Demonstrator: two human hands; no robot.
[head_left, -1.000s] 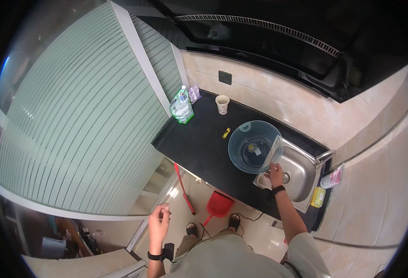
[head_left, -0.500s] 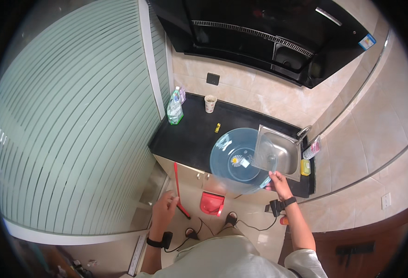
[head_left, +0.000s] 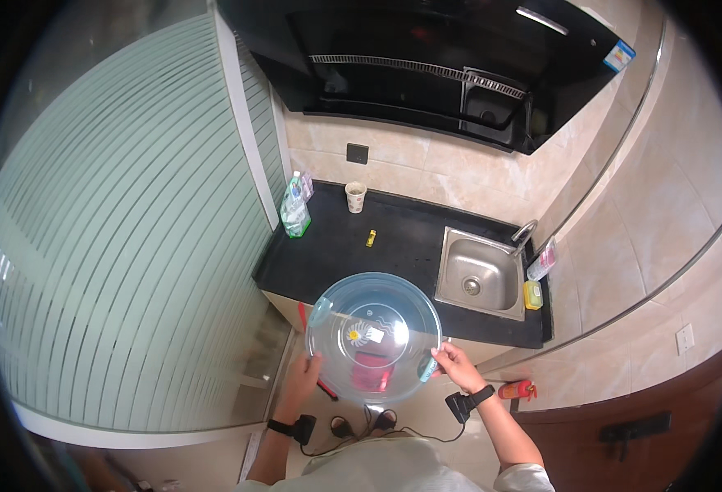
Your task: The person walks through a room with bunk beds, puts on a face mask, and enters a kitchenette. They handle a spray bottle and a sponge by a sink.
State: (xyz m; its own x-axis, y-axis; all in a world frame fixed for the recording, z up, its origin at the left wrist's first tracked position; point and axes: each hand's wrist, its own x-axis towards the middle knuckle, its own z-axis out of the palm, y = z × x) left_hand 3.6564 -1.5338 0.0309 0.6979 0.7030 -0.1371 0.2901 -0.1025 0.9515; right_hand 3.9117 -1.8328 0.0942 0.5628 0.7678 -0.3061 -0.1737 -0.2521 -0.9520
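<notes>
A round, see-through blue plastic basin [head_left: 406,361] hangs in front of the counter at its near edge, above the floor. It carries a round printed mark and a white label on its bottom. My right hand [head_left: 459,368] is closed on the basin's right rim, at a light-blue handle grip. On the other side, my left hand [head_left: 299,379] has its fingers at the left rim, closed against it; part of its grip is hard to see. Through the clear basin shows a red dustpan [head_left: 371,373] on the floor.
On the black counter [head_left: 336,266] are a paper cup [head_left: 355,198], a small yellow item [head_left: 371,239] and a green-and-white pouch [head_left: 295,215]. A steel sink [head_left: 482,275] lies right, beside a yellow box [head_left: 533,295]. A red fire extinguisher [head_left: 517,389] stands right; a striped glass door [head_left: 131,246] borders the left.
The basin has come off the sink's edge, moving left and toward me in my right hand. My left hand has reached its left rim. The whole sink now shows.
</notes>
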